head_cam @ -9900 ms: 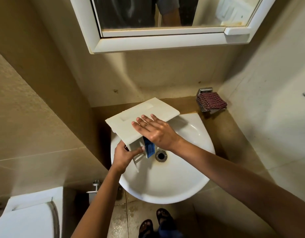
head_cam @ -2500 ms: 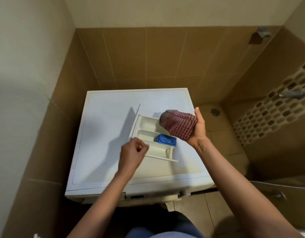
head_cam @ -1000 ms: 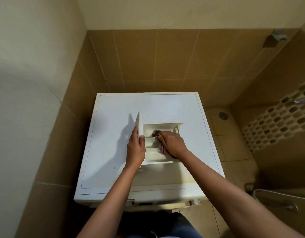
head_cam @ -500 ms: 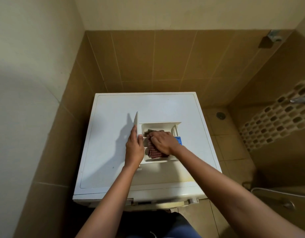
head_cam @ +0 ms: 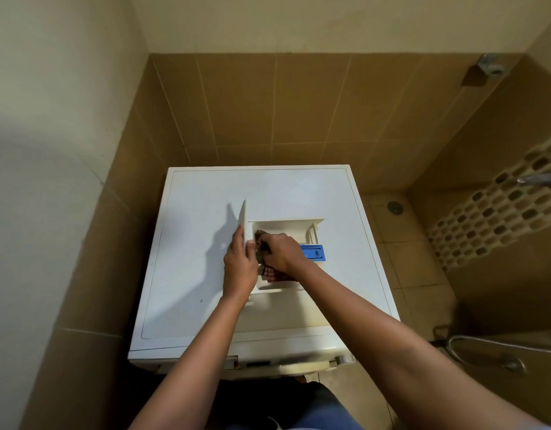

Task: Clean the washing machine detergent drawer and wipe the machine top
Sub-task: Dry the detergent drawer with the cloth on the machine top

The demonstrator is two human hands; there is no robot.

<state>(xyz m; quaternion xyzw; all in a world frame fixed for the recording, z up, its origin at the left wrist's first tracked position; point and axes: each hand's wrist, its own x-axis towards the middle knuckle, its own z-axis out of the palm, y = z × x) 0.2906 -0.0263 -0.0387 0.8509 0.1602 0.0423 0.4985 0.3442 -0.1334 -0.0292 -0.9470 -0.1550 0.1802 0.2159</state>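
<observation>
One detergent drawer (head_cam: 286,226) lies on the single washing machine top (head_cam: 283,193), the left hand (head_cam: 240,268) gripping its upright front panel on the left, while the right hand (head_cam: 282,252) clutches one checked cloth (head_cam: 269,274) inside it, left of one blue insert (head_cam: 313,252).

Both forearms are bare from the frame's lower edge to the wrists, the left arm (head_cam: 187,361) looking narrower and the right arm (head_cam: 392,342) broader across the picture, and the left hand (head_cam: 240,268) and right hand (head_cam: 280,252) are bare too. Between the arms, at the bottom, shows blue cloth, seemingly trousers (head_cam: 317,408), with a thin pale cord (head_cam: 275,423) lying on it. A pale sliver (head_cam: 549,427) at the lower right corner edges the right arm, perhaps a sleeve; it is too small to tell.
</observation>
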